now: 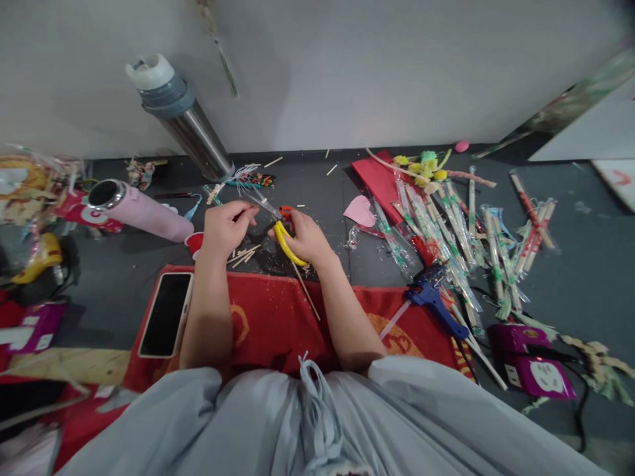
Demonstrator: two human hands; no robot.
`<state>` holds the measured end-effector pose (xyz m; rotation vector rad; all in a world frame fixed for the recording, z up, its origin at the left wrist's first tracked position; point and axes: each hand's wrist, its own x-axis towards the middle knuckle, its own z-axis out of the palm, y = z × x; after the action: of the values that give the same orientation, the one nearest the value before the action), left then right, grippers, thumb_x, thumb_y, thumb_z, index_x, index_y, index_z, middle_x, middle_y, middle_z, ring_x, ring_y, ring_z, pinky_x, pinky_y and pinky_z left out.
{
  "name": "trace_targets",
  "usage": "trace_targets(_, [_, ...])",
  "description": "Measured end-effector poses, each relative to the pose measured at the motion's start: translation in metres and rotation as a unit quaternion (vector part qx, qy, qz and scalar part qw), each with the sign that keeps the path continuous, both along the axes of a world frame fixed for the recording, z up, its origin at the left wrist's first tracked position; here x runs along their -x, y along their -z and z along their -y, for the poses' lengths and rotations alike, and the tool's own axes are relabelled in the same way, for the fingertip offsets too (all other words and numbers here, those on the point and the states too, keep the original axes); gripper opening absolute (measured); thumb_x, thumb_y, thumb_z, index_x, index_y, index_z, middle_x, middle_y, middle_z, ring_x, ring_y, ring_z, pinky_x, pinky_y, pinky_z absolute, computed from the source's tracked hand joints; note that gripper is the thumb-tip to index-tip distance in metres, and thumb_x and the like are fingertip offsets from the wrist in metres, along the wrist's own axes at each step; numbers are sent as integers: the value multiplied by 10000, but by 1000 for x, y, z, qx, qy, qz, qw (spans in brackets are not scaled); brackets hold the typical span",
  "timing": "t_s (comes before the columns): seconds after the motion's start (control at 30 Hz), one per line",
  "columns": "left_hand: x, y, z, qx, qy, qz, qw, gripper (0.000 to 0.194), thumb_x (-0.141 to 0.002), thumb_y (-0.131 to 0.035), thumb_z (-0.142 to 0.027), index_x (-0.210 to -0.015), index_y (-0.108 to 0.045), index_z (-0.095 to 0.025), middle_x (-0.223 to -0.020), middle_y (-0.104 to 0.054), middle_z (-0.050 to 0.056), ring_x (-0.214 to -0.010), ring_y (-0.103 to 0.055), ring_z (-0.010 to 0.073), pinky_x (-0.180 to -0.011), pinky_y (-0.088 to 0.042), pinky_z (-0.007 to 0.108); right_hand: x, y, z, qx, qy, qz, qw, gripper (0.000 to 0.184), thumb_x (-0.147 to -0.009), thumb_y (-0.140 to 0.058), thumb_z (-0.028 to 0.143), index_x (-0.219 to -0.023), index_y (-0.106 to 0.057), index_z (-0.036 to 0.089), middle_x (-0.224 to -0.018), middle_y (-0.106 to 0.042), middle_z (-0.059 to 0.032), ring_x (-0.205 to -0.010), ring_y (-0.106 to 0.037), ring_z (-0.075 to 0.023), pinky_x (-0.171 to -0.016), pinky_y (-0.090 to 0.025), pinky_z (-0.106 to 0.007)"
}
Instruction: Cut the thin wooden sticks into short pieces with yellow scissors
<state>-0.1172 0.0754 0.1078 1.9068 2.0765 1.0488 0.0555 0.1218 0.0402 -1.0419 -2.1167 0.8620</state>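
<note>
Scissors with yellow handles (288,246) are gripped in my right hand (305,237), their metal blades pointing up and left. My left hand (225,228) is closed in a pinch beside the blades; whatever its fingers hold is too small to make out. Just beyond the blade tips lie thin pale strands (247,177) and a patterned dark strip (260,180). Several short wooden sticks (243,255) rest below my left hand. One longer stick (307,294) slants from under my right hand onto the red cloth (278,317).
Left of my hands are a steel thermos (198,132), a pink bottle (149,215), a red cup (194,243) and a phone (166,315). To the right lie wrapped stick bundles (431,221), a pink paper heart (360,211), a blue glue gun (436,304) and a purple power socket (533,360).
</note>
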Motion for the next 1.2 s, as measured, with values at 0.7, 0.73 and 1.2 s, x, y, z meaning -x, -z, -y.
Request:
trace_targets(0.7, [0, -1, 0, -4, 5, -1, 1000, 211, -812, -579, -300, -620, -628, -227, -570, -645, -22, -573, -585, 130, -585, -434, 249, 1, -1, 1, 3, -13, 4, 1000, 510, -847, -459, 686, -931, -500, 185, -925, -630, -111, -891, -596, -231, -807, -460, -367])
trace_targets(0.73, [0, -1, 0, -4, 7, 5, 1000, 218, -810, -577, -299, -613, -628, -223, -571, -649, -19, -579, -593, 132, -586, -437, 249, 1, 0, 0, -5, -16, -5, 1000, 515, -845, -462, 686, -951, -498, 183, -948, -627, -116, -914, -591, -235, -825, -460, -377])
trace_targets(1.2, [-2, -4, 0, 17, 13, 3, 1000, 263, -826, -554, -294, -582, -615, -218, -545, -628, -19, -543, -559, 122, -559, -415, 249, 2, -6, 1, 35, -3, 25, 999, 520, -820, -488, 703, -892, -512, 189, -891, -634, -94, -828, -597, -222, -762, -463, -352])
